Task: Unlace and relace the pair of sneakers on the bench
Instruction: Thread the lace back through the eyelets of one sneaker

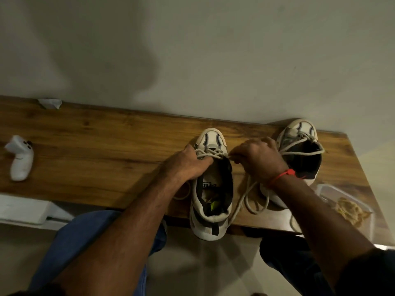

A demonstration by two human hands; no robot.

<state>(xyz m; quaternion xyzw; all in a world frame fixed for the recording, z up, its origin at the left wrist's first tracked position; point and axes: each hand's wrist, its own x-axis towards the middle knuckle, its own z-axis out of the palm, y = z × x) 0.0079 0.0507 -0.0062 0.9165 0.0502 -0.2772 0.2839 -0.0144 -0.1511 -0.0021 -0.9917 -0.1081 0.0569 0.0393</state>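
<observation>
Two white sneakers stand on the wooden bench (106, 146), toes toward the wall. The near sneaker (210, 189) has its heel over the front edge. My left hand (190, 161) grips its left side near the top eyelets, fingers curled over the lace (245, 197). My right hand (256, 159), with a red wristband, pinches the same lace at the shoe's right side. Loose lace loops trail over the bench between the shoes. The second sneaker (301, 146) stands to the right, partly hidden behind my right wrist, its lace loosely threaded.
A white game controller (20, 161) lies at the bench's left. A clear plastic container (350, 206) with yellowish contents sits at the right front corner. A scrap of white paper (50, 102) rests against the wall. My knees are below the bench edge.
</observation>
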